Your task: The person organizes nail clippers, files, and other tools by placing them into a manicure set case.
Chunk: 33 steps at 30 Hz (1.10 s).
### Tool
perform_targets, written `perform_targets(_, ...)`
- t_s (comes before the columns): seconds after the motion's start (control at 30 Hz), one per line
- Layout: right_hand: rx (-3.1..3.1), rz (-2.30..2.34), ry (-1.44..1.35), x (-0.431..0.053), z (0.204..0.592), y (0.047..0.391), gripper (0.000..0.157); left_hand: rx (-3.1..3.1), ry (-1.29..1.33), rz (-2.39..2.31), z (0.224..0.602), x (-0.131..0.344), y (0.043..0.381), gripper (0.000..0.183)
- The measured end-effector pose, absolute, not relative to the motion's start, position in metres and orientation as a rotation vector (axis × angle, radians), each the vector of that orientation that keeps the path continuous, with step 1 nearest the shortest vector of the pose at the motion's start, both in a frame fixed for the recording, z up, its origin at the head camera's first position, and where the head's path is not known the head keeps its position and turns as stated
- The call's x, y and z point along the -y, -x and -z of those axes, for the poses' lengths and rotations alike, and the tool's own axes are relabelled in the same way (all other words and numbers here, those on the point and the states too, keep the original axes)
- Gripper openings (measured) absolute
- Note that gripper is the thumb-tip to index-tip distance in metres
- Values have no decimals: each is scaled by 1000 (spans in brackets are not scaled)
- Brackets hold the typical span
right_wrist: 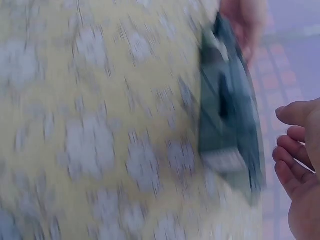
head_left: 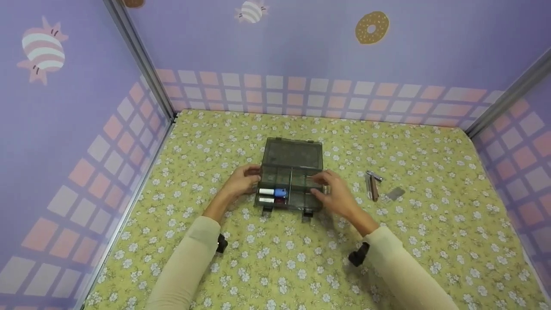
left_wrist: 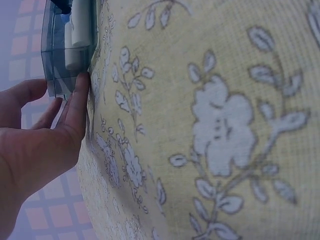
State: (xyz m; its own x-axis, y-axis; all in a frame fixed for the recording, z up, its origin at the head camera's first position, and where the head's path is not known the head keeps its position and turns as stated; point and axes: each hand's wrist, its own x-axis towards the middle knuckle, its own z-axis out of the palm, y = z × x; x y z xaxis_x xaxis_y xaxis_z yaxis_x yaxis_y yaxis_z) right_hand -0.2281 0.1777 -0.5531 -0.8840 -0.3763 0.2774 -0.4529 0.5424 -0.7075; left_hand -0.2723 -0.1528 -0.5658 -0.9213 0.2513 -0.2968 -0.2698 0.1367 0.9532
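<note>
A dark see-through compartment box (head_left: 292,156) stands on the flowered cloth, its lid raised at the back. In its front left compartment lie a white-and-blue small item (head_left: 280,193) and a white-and-dark-red one (head_left: 266,200). My left hand (head_left: 243,181) holds the box's left side, thumb at the upper edge and fingers low along the wall (left_wrist: 68,89). Over the right compartments, my right hand (head_left: 338,194) has loosely bent fingers with nothing between them. In the right wrist view, that hand (right_wrist: 305,155) stands apart from the blurred box.
Right of the box lie a nail clipper (head_left: 374,175), a brown stick-like piece (head_left: 373,189) and a thin grey plate (head_left: 395,193). Two dark latches (head_left: 308,213) stick out from the box's front. Patterned walls (head_left: 258,92) border the table at the back and sides.
</note>
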Motion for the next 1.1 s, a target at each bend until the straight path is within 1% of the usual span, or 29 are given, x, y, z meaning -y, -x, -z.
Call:
perform_targets(0.2,2686,-1213,-548,-218,555,236,29,-2055,25,-1814,564,153,273,50)
perform_targets(0.5,2732,-1256,-376,-256,578,240,32,-2069,-6,-1830,564,151,275,47)
perform_targets(0.7,2771,-1257,-305,-265,591,239,28,-2047,-11,-1850,565,149,274,47)
perform_targets(0.9,2808,-1213,-253,-265,601,238,21,-2105,-55,-1809,566,152,273,47)
perform_targets(1.1,2766,-1179,-312,-264,606,240,17,-2111,-76,-1800,566,154,271,48)
